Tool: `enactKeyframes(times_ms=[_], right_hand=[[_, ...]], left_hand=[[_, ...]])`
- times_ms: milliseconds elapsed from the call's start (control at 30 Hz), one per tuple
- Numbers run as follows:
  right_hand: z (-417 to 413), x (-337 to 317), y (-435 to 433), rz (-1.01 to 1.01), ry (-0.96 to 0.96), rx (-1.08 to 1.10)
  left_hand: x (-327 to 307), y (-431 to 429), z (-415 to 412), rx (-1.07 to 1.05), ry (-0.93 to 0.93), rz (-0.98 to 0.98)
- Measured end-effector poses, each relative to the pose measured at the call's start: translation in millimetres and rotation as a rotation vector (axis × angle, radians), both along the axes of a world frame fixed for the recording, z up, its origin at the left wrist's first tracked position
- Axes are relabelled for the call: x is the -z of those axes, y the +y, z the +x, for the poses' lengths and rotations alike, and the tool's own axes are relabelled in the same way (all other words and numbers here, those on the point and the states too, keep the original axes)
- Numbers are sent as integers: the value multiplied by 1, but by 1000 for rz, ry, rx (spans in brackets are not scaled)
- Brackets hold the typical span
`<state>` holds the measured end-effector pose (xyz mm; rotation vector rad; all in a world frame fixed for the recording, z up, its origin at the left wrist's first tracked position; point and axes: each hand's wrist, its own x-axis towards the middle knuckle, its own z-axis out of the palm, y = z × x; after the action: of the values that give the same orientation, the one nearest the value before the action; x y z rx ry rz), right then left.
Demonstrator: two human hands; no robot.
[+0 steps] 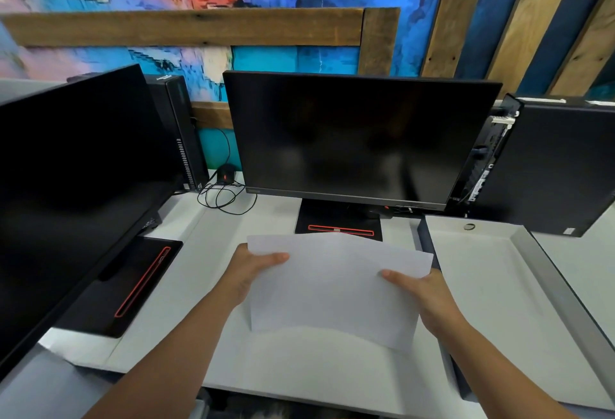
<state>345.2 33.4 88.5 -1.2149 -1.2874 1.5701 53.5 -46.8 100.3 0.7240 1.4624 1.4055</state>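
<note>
A white sheet of paper (pixel 332 289) is held above the white desk (pixel 299 375), in front of the middle monitor. My left hand (pixel 249 272) pinches its left edge, thumb on top. My right hand (pixel 419 295) pinches its right edge, thumb on top as well. The fingers of both hands are hidden under the sheet. The paper sags a little in the middle, and its near edge curves over the desk.
A dark monitor (pixel 356 139) stands straight ahead on a black base with a red stripe (pixel 339 229). Another monitor (pixel 73 179) stands at the left. A black computer case (pixel 559 166) sits at the right, behind an open white box lid (pixel 519 302). A mouse (pixel 226 173) with coiled cable lies at the back.
</note>
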Motion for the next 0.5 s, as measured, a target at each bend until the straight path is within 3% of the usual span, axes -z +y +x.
enactKeyframes(times_ms=[500], right_hand=[[6,5,1,-2,13,34]], left_hand=[[4,5,-2,28,19,-28]])
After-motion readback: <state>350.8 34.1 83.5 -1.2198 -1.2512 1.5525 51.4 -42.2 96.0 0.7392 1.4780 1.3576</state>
